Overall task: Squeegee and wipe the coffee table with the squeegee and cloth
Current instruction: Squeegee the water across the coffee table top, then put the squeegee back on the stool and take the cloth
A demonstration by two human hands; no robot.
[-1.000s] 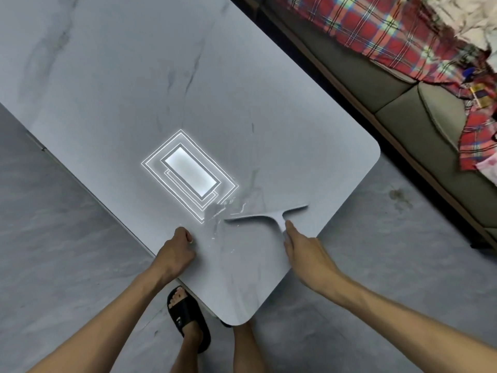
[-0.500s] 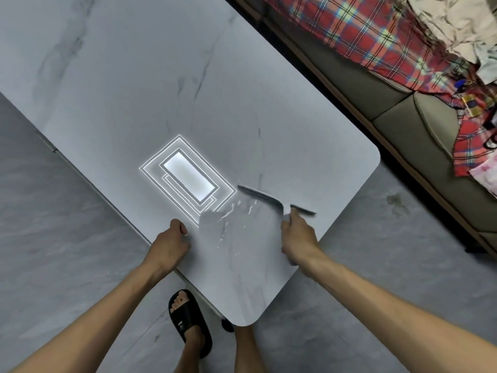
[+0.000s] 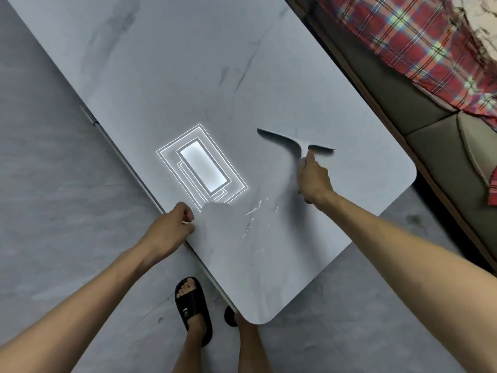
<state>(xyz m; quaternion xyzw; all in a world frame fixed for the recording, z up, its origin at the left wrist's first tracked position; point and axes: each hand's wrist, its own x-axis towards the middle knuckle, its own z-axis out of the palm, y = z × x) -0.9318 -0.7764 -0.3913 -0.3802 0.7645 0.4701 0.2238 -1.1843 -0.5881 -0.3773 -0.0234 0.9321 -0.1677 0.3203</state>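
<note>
Squeegee (image 3: 293,145), blurred, is on the bench (image 3: 188,76) near its right-hand rounded corner, with the right hand (image 3: 313,181) gripping its handle. The left hand (image 3: 172,230), curled into a fist, rests on the bench's near edge beside wet streaks (image 3: 255,211).

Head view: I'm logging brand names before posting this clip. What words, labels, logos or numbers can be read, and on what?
On the black slide sandal: a small white mark on its strap, too small and blurred to read.
No lettering shows on the grey T-shaped squeegee, the pale grey marble-patterned coffee table or the red plaid blanket.
</note>
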